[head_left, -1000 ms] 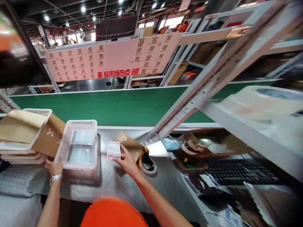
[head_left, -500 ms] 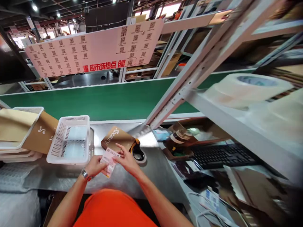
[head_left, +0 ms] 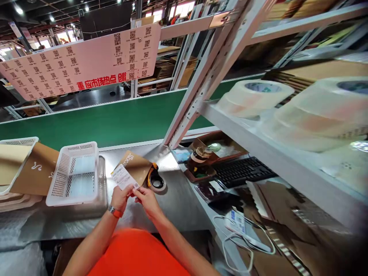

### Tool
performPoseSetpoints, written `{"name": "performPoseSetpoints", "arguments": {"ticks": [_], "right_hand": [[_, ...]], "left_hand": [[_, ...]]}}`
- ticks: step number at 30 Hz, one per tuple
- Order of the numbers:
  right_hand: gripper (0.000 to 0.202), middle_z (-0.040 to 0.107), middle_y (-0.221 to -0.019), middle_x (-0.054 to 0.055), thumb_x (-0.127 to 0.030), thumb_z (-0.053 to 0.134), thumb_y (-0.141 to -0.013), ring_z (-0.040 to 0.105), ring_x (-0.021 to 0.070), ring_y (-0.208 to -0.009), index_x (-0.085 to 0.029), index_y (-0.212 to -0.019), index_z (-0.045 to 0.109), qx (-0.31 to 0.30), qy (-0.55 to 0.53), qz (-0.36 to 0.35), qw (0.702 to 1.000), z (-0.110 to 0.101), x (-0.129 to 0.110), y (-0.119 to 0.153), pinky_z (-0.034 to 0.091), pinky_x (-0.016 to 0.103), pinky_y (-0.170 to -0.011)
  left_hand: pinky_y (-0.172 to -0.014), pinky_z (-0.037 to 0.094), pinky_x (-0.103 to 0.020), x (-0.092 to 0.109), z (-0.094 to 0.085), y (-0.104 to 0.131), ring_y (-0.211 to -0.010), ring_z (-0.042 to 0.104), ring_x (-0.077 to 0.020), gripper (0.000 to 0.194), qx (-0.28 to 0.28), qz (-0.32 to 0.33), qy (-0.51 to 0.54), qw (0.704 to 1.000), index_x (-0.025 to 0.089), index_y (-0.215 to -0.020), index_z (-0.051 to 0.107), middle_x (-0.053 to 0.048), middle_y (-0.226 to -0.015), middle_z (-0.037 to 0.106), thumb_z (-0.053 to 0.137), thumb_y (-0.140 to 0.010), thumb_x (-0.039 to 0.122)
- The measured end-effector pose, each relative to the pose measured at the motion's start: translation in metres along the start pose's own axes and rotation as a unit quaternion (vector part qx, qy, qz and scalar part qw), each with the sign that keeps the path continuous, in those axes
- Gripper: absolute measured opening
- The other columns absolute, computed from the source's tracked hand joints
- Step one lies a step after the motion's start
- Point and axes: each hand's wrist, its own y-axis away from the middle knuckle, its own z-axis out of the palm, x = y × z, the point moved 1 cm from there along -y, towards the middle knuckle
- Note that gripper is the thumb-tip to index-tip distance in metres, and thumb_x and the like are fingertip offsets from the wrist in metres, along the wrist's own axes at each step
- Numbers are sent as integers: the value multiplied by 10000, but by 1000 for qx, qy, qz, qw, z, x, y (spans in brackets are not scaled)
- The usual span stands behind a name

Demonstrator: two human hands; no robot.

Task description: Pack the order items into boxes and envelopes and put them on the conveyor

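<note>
The basket (head_left: 96, 168) sits left of the tape dispenser (head_left: 156, 181).

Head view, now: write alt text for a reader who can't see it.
A left hand and right hand hold a white printed label above a metal bench, near a brown packet and tape dispenser. A white perforated basket sits to the left, before a green surface.
</note>
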Motion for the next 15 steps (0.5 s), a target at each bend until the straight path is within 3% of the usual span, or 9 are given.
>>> {"name": "performPoseSetpoints", "arguments": {"ticks": [5, 10, 15], "right_hand": [[564, 818, -874, 79, -731, 959, -653, 728, 234, -821, -214, -832, 822, -1, -67, 25, 997, -7, -6, 11, 548, 329, -689], [583, 830, -866, 78, -676, 1041, -577, 713, 183, -768, -197, -838, 833, 14, -121, 39, 992, -7, -7, 14, 558, 292, -680], [600, 821, -825, 69, -680, 1047, -569, 718, 182, -760, -188, -841, 838, 23, -108, 22, 994, 0, -6, 13, 578, 298, -697]], "left_hand": [[-849, 658, -412, 3, 4, 3, -918, 802, -289, 577, 15, -15, -16, 1000, 202, -980, 790, -94, -1026, 848, 1038, -552, 500], [-807, 666, -405, 18, 0, 4, -849, 778, -257, 590, 0, -36, -16, 999, 187, -938, 770, -84, -949, 827, 1054, -517, 488], [-777, 657, -383, 22, -1, 2, -797, 754, -222, 604, -6, -48, -13, 999, 163, -934, 760, -56, -898, 805, 1057, -496, 454]]}}
